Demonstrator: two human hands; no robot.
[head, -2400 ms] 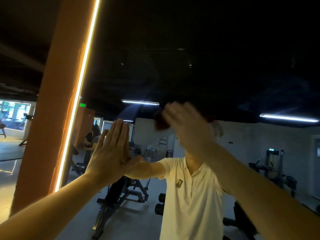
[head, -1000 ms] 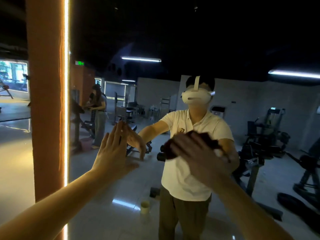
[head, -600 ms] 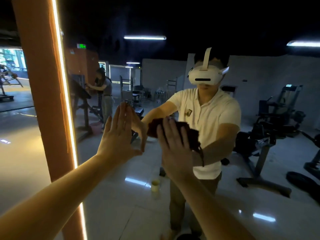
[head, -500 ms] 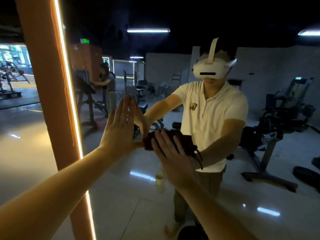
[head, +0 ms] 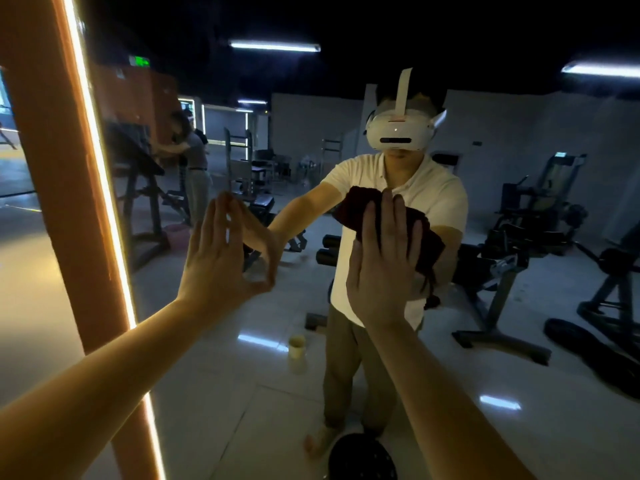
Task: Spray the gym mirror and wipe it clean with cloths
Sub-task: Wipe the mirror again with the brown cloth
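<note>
The gym mirror (head: 519, 341) fills most of the head view and reflects me and the room behind. My left hand (head: 221, 258) lies flat against the glass, fingers together, holding nothing. My right hand (head: 384, 268) presses a dark red cloth (head: 422, 233) onto the mirror at chest height of my reflection. The cloth bunches out past my fingers to the upper left and lower right. No spray bottle is in my hands.
An orange pillar (head: 52, 188) with a bright light strip (head: 104, 188) borders the mirror on the left. The glass reflects a small pale container (head: 297, 353) on the tiled floor, gym machines (head: 512, 254) and a person (head: 195, 168) at the back.
My right hand has slid the cloth down from high on the mirror, then left, and now back to the right and a little up. My left hand stays flat on the glass.
</note>
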